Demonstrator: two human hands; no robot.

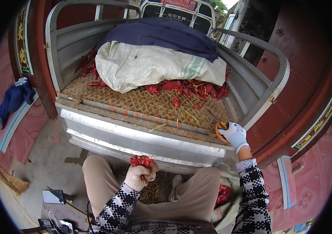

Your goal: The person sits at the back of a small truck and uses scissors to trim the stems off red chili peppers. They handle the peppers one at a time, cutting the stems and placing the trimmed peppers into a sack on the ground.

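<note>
My left hand, in a pale glove, is closed around a bunch of dried red chili peppers above my lap. To the right, my stretched-out right hand wears a white and blue glove. Its fingers are on a pair of scissors with orange handles, at the right end of the truck bed's rear edge; the blades are hard to make out. More red chili peppers lie heaped on the rusty truck bed, partly under a white woven sack and a dark blue cloth.
Metal side rails flank the bed, and its tailgate stands before my knees. Beside my right leg is an open sack with red peppers. At lower left, a phone rests near a small wooden stool; a broom lies farther left.
</note>
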